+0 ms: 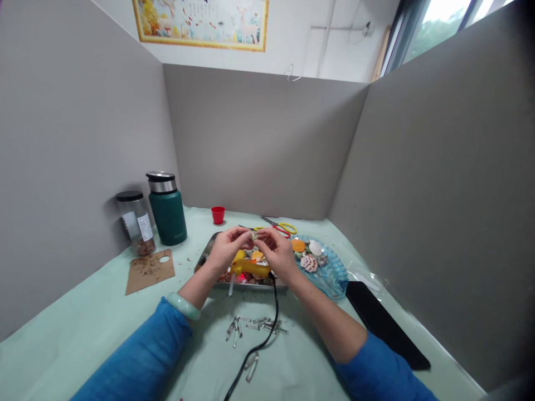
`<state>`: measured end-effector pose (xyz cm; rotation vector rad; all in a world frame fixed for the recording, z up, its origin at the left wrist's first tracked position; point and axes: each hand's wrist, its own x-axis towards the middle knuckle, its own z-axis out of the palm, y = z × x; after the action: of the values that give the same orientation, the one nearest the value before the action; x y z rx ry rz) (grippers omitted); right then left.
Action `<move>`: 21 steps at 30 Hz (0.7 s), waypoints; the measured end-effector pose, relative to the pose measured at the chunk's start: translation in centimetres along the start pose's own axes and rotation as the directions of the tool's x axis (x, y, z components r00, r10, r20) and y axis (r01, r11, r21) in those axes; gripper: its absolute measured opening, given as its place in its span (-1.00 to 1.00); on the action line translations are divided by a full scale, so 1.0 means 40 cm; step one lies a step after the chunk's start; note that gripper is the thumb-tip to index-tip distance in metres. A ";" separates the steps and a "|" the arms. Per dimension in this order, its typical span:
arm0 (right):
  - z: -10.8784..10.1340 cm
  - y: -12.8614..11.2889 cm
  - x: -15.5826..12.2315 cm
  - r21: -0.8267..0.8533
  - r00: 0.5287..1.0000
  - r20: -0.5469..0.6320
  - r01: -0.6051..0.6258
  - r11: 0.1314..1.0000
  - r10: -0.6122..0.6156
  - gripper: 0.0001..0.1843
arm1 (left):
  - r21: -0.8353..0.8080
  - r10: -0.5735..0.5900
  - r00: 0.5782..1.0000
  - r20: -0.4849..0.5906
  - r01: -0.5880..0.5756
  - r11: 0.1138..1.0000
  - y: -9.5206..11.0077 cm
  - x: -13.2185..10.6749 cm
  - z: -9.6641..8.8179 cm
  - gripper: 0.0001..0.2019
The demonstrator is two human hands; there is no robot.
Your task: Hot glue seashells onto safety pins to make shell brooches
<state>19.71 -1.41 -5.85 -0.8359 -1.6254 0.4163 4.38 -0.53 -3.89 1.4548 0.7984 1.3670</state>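
Note:
Above a metal tray (267,287), my left hand (229,245) and my right hand (276,252) meet with their fingertips pinched. Between them is a small pale piece (254,236), perhaps a shell, too small and covered to name surely. Across the tray, just below my hands, lies a yellow glue gun (254,269) with a black cord (276,303). Colourful shells (256,256) fill the tray under it. To the right, a blue scalloped plate (334,278) bears an orange shell (298,245), a white one and a striped one (309,263).
Small metal clips (263,323) lie scattered in front. Scissors (286,227) rest behind the tray near a red cup (218,215). At left stand a green flask (167,214), a jar (136,223) and brown cardboard (150,272). A black flat slab (384,323) lies right; grey partitions (259,139) enclose the table.

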 end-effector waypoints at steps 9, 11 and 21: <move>-0.002 0.001 -0.002 -0.078 0.999 0.031 0.032 0.996 -0.030 -0.84 | 0.020 0.008 1.000 0.006 -0.008 1.000 0.002 -0.002 0.002 -0.74; -0.002 0.002 -0.003 -0.087 0.999 0.040 0.038 0.996 -0.035 -0.84 | 0.024 0.013 1.000 0.008 -0.013 1.000 0.002 -0.002 0.002 -0.74; -0.005 0.003 0.002 -0.070 0.996 0.079 0.046 0.997 -0.040 -0.85 | 0.030 0.030 0.999 0.009 -0.031 0.999 -0.004 0.002 -0.001 -0.75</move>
<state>19.91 -1.30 -5.84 -0.8457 -1.7355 0.3658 4.39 -0.41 -4.02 1.5005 0.7970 1.3762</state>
